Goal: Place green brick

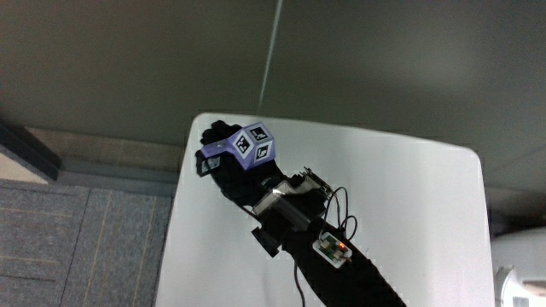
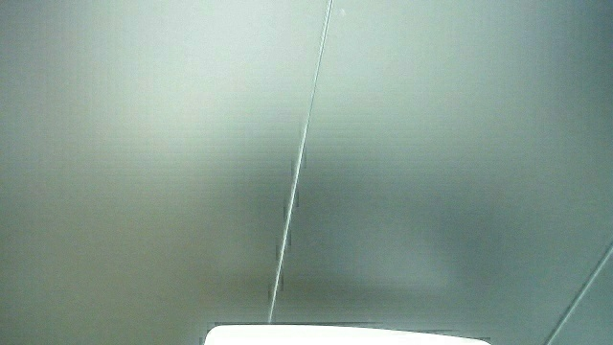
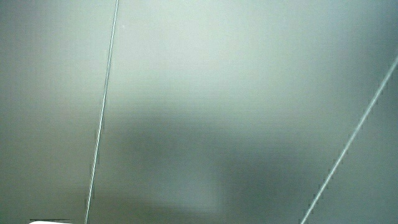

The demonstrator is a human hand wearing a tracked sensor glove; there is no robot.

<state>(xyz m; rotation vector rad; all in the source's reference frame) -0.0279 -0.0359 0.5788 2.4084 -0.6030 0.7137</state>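
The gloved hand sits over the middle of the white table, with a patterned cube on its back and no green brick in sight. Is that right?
Not quite. The hand is at a corner of the white table, close to its edge, not over the middle; the main view shows this. The patterned cube is on its back and no green brick shows. The side views show mostly a pale wall.

The hands (image 1: 229, 158), gloved, reach forward on an outstretched forearm (image 1: 341, 264), seemingly palm-down.
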